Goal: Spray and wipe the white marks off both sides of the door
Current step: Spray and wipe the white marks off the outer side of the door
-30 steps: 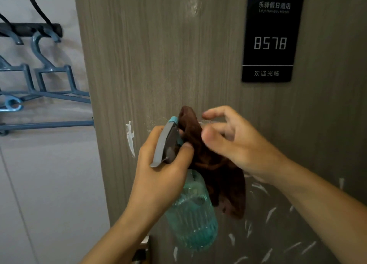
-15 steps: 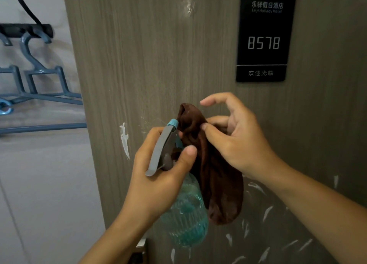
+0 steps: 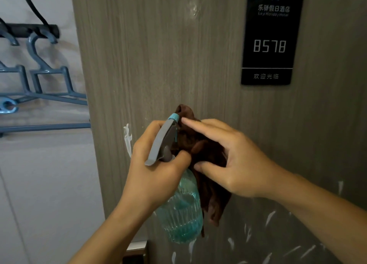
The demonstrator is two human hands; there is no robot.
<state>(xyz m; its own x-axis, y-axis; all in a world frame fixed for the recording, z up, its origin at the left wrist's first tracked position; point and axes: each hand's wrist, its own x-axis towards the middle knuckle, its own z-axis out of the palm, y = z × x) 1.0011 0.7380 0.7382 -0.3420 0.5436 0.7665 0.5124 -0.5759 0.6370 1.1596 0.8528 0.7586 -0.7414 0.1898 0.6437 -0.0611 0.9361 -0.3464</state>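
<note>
A grey wood-grain door [image 3: 178,65] fills the view. White marks [image 3: 270,218] streak its lower right, and one white smear [image 3: 127,138] sits near its left edge. My left hand [image 3: 156,174] grips the neck of a teal spray bottle [image 3: 182,220] with a grey trigger head. A brown cloth [image 3: 206,150] hangs bunched over the bottle's nozzle. My right hand [image 3: 236,160] holds the cloth, index finger stretched along its top, thumb under the folds.
A black room-number plaque [image 3: 270,35] reading 8578 is fixed on the door at upper right. Blue plastic hangers [image 3: 39,85] hang on a dark rail against the pale wall to the left. A metal door fitting [image 3: 137,248] shows at the bottom edge.
My right hand has dropped from pinching the cloth's top to spreading over it, thumb tucked underneath. The bottle and my left hand have stayed nearly in place.
</note>
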